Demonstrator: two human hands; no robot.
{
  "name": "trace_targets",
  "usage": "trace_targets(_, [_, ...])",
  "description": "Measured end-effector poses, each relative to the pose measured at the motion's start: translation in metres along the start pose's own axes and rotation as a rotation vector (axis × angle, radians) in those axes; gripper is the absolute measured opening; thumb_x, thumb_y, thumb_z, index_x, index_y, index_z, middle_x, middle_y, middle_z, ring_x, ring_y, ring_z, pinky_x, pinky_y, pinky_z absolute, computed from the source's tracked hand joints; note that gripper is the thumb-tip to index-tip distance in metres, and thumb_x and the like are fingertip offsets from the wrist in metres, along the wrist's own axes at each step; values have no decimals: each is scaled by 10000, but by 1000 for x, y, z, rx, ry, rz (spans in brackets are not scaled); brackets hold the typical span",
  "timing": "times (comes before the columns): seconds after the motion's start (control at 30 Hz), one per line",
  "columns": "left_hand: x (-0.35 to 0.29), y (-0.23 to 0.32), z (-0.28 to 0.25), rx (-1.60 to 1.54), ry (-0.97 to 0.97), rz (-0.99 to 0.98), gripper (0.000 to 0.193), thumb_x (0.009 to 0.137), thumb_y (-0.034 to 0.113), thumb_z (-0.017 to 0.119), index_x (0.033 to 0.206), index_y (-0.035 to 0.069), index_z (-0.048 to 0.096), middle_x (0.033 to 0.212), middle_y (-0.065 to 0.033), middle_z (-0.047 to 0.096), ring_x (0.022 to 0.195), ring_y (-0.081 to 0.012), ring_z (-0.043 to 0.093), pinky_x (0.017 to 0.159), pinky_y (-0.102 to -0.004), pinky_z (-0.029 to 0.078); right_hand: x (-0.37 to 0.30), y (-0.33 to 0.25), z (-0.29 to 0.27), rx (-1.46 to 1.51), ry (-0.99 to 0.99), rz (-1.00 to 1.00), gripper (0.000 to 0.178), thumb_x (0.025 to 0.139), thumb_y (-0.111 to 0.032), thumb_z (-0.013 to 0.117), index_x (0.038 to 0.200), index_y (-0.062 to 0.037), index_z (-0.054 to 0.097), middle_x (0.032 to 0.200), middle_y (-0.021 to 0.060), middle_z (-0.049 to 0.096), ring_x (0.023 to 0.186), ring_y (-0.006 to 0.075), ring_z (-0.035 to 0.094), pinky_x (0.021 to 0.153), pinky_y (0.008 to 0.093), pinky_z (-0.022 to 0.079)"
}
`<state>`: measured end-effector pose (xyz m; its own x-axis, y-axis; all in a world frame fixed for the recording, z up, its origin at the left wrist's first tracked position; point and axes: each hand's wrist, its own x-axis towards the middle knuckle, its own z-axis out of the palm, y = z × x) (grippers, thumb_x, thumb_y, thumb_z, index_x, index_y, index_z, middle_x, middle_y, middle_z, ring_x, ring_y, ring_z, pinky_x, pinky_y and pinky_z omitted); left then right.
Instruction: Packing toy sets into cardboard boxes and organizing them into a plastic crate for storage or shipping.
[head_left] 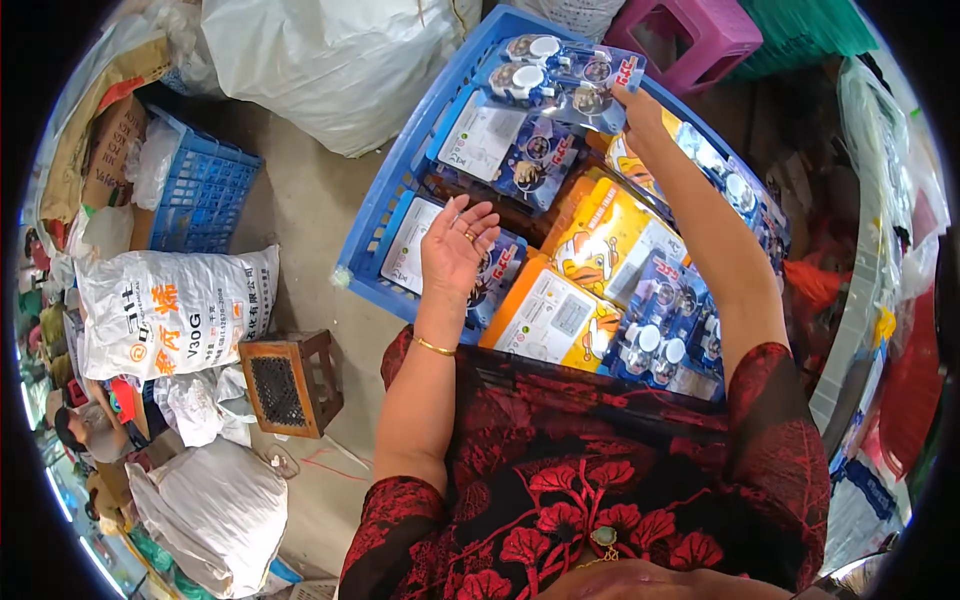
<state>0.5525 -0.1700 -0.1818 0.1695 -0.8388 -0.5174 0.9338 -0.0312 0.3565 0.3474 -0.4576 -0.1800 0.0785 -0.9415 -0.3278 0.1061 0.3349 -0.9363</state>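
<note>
A large blue plastic crate [378, 215] in front of me holds stacks of flat packs. At its far end my right hand [640, 112] is closed on the edge of a blue blister pack [590, 72] with round white-faced parts under clear plastic. My left hand [460, 248] is open above the near left side, palm turned up and holding nothing, a ring and a bracelet on it. Beneath that hand lies a blue card pack [405, 240] with its pale back up. Yellow packs [600, 235] with a cartoon duck fill the middle. More blue blister packs [660, 335] lie at the near right.
A big white sack [335, 70] stands beyond the crate's left side. On the left are a smaller blue basket [205, 180], a printed white sack [180, 312] and a wooden stool [290, 385]. A pink stool [690, 40] stands behind the crate's far right corner.
</note>
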Motion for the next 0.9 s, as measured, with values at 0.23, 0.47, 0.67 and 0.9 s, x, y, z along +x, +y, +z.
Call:
trace_targets(0.23, [5, 7, 1, 21, 73, -42, 315, 899, 252, 555, 1126, 37, 523, 1036, -176, 611, 899, -282, 612, 766, -361, 511, 51, 28, 34, -1318, 70, -397, 474, 790, -305, 598, 1159, -23, 507, 1109, 233, 586, 1026, 364, 584, 844, 390, 487])
trace_targets(0.47, [6, 1, 12, 125, 111, -67, 321, 901, 274, 563, 1131, 54, 525, 1018, -150, 615, 875, -248, 611, 745, -339, 502, 38, 71, 64, -1940, -31, -161, 731, 841, -580, 448, 1365, -76, 367, 1395, 278, 349, 1322, 516, 181, 1013, 670, 101])
trace_targets(0.67, [11, -4, 8, 107, 10, -111, 340, 917, 267, 525, 1176, 47, 516, 1083, -165, 602, 917, -250, 595, 791, -353, 483, 52, 82, 69, -1818, -139, -233, 758, 824, -630, 451, 1305, -44, 420, 1278, 284, 479, 1253, 459, 379, 1039, 655, 71])
trace_targets(0.9, [13, 0, -1, 120, 32, -112, 308, 927, 188, 476, 1166, 1, 531, 1084, -199, 590, 933, -292, 589, 785, -379, 508, -8, 68, 51, -1391, 20, -933, 515, 751, -270, 629, 1203, -60, 499, 1143, 148, 549, 1114, 325, 492, 976, 600, 252])
